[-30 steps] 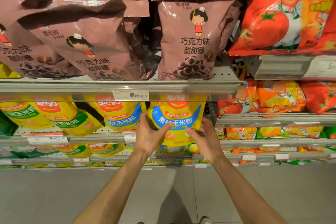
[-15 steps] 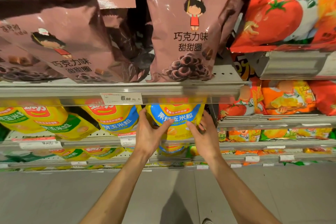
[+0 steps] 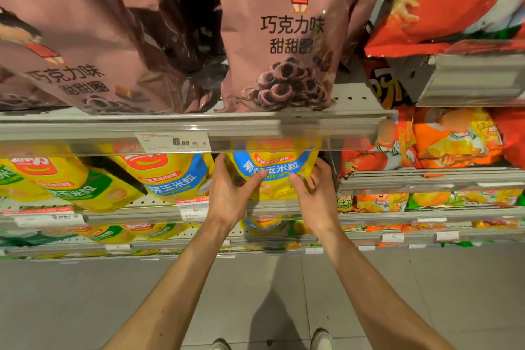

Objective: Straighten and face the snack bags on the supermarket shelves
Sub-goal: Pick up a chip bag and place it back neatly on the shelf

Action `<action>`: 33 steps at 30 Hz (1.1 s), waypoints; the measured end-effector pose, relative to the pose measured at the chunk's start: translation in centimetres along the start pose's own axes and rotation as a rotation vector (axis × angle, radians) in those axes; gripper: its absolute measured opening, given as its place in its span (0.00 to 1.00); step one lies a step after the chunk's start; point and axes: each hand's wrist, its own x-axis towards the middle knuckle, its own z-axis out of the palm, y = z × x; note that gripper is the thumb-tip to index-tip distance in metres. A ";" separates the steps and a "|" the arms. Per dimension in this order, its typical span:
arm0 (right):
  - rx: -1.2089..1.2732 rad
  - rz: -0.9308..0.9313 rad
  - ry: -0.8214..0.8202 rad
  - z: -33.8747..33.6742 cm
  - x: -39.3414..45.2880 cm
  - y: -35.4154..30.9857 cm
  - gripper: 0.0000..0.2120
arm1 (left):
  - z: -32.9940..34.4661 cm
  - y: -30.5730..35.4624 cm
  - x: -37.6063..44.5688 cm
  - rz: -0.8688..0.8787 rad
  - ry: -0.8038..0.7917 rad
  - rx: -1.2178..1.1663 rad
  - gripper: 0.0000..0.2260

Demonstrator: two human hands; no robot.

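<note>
Head view, both hands' grip clamped on yellow corn bag (image 3: 274, 176), top hidden behind shelf edge (image 3: 284, 129).

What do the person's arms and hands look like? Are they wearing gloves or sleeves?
No gloves and no sleeves in view. The left hand and the right hand are bare, and so are both forearms right down to the picture's edge. No watch or bracelet shows on either wrist. Both arms look long and slim.

Grey metal shelves (image 3: 181, 125) run in tiers across the view, with perforated back panels behind them. A white price label (image 3: 173, 142) sits on the upper shelf's clear front rail. Below the shelves lies a grey tiled floor (image 3: 71, 307), evenly lit.
</note>
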 end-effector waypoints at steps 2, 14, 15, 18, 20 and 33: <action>-0.003 0.000 0.016 0.1 0.2 0.3 0.23 | 0.3 -0.1 0.2 0.007 0.003 0.013 0.26; -0.056 0.026 0.001 -0.3 -0.5 1.9 0.21 | -0.2 -1.5 -1.1 -0.007 -0.049 -0.036 0.23; -0.064 0.024 0.000 -0.3 -0.9 1.8 0.20 | -0.4 -1.6 -1.4 0.002 -0.048 -0.038 0.23; -0.097 0.010 -0.019 -0.4 -1.9 1.8 0.21 | -1.0 -1.9 -2.2 0.008 -0.062 -0.043 0.27; -0.085 0.024 -0.047 -0.4 -1.9 1.5 0.22 | -1.3 -1.8 -2.3 -0.002 -0.076 -0.029 0.30; -0.077 0.160 -0.157 -2.1 -2.2 -1.1 0.20 | -2.8 0.0 -3.1 -0.058 -0.004 -0.005 0.22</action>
